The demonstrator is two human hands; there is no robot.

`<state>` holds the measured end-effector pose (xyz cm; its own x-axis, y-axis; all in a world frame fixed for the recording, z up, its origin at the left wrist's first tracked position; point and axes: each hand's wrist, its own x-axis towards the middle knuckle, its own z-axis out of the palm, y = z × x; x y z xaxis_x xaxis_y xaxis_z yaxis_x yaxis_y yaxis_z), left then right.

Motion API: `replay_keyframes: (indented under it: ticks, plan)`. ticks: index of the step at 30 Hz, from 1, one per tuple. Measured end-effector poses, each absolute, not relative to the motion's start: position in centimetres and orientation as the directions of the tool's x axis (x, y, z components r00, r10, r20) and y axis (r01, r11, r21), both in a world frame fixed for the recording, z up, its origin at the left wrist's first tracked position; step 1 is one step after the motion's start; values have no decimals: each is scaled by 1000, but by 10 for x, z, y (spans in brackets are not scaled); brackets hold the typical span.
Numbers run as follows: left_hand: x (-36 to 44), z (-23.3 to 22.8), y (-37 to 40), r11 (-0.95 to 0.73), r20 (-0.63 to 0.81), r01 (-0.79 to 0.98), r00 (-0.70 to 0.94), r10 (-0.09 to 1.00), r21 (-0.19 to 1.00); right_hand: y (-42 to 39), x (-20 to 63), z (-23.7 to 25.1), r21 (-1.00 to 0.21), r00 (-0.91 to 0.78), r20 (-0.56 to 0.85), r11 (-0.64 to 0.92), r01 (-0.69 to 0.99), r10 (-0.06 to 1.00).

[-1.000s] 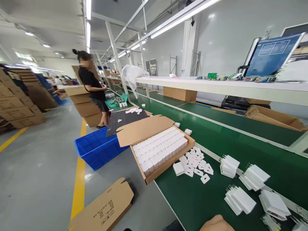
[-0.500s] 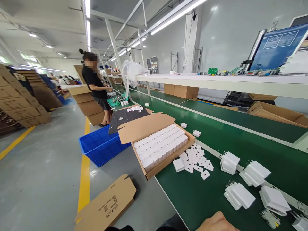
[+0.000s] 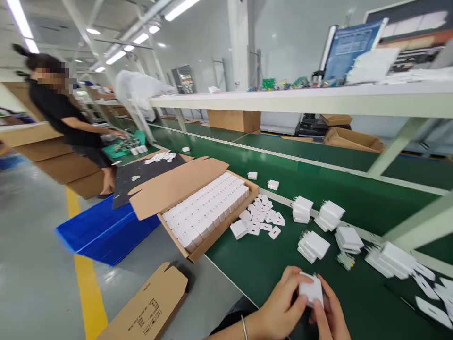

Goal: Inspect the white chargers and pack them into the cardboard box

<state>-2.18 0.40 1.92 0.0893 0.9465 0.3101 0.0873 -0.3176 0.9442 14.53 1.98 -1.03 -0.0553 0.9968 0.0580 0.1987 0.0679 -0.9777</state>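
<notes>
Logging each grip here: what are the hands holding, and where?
A small white charger block, pinched by its edges between the left hand and right hand.

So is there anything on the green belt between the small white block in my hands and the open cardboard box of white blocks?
Mostly bare green belt. A loose white block and scattered flat white cards lie beside the cardboard box, left of the small white block held by both hands.

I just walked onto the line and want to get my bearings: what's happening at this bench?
A person holds a small white charger between the left hand and right hand above the green belt. An open carton of white chargers sits at the belt's edge, with loose white inserts beside it. A co-worker stands farther along.
</notes>
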Motion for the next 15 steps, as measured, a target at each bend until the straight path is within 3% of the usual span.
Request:
replay_keyframes:
  ticks: [5, 13, 15]
  plan:
    - [-21, 8, -1, -174, 172, -210, -27, 985, 962, 8, 134, 2, -988, -124, 80, 95, 119, 989]
    - [-29, 1, -7, -14, -57, -264, -257, 965, 964, -4, 126, 13, -988, -116, 143, 148, 43, 983]
    - [-32, 7, -6, 27, -112, -334, -240, 964, 942, -5, 127, 15, -988, -137, 145, 151, 41, 980]
